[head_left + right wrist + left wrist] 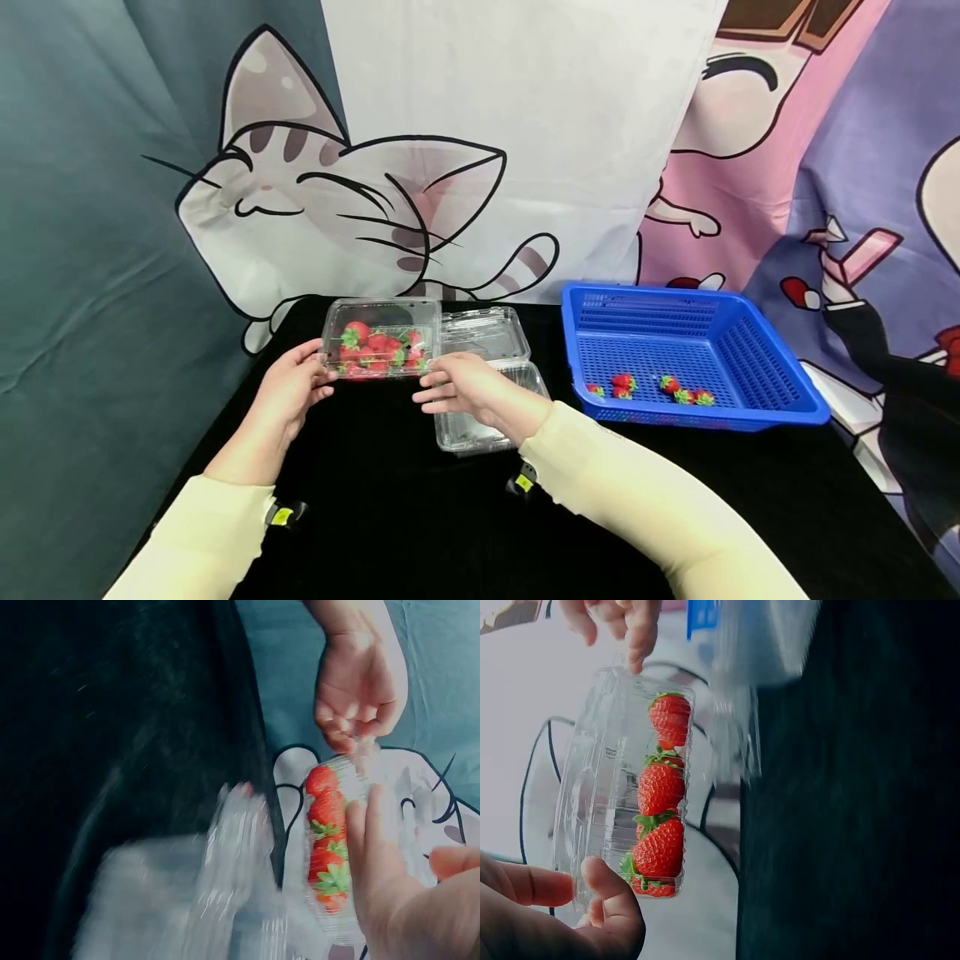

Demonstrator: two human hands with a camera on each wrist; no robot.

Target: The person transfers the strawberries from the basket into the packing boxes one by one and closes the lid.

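A clear plastic clamshell box (384, 310) with its lid down holds several red strawberries (375, 348) with green leaves. My left hand (294, 379) pinches the left end of the box between thumb and fingers, as the left wrist view also shows. At the opposite end is my right hand (472, 387), its fingers fairly straight and its thumb apart in the right wrist view. The index fingertip (636, 664) is at the box's end; whether it presses there I cannot tell.
Beside the right hand lies another clear clamshell box (487, 333), opened out, partly under the right forearm. A blue plastic basket (780, 333) with several strawberries (682, 393) stands at the right on the black tabletop (390, 517). A cartoon-printed curtain (450, 83) hangs behind.
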